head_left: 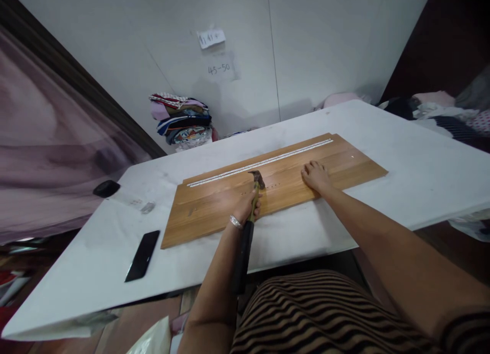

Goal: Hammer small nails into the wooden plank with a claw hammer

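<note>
A: Hands first?
B: Left hand [247, 207], frame centre: fingers wrapped round the hammer [248, 234], up near its head. Bracelet [236, 221] on that wrist. Right hand [316, 175], right of centre: palm down, fingers loosely spread on the wooden board [210, 208], nothing gripped.
A: Board?
B: Mid-frame, slanting from lower left to upper right, flat on the table. White strips [260, 163] run along its far side. Row of small dark marks [273, 185] beside the hammer head, small greyish piece [191, 211] toward the board's left end.
A: Surface, room?
B: White-covered table [413, 155]. Dark flat slab, phone-like [142, 256], lower left of frame. Black object [106, 188] at the table's left edge, small clear packet [147, 207] near it. Folded fabric stack [184, 120] upper left of centre, by the pale wall [314, 47]. Paper note [212, 38] up there, "45-50" written below it. Pinkish curtain [49, 119] at left, cloth heap [440, 111] at upper right.
A: What's unclear?
B: Can't tell if the hammer head touches the board. Right palm hidden under the hand. Writing on the note too small to read for sure. Black object unidentified. Striped top [329, 313] cut by the bottom edge, cloth heap by the right edge. Upper-right corner too dark to make out.
</note>
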### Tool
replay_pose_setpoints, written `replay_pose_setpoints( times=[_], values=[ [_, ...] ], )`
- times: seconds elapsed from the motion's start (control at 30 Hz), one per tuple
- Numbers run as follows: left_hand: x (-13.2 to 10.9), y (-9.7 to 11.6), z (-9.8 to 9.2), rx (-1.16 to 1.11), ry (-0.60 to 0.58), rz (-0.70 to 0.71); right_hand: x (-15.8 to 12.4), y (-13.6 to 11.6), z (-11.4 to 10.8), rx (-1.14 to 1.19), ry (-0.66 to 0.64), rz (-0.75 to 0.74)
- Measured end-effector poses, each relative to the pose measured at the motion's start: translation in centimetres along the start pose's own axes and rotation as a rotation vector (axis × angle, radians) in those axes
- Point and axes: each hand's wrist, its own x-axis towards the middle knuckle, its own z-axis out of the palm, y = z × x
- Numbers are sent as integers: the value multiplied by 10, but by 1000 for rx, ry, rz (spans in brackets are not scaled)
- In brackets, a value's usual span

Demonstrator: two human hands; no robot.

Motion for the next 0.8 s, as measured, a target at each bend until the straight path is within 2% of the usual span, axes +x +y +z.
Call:
replay_pose_setpoints(
  times=[0.8],
  values=[
    [2, -2, -3, -12, -23, 5, -1, 0, -3, -12, -10, -4]
  ],
)
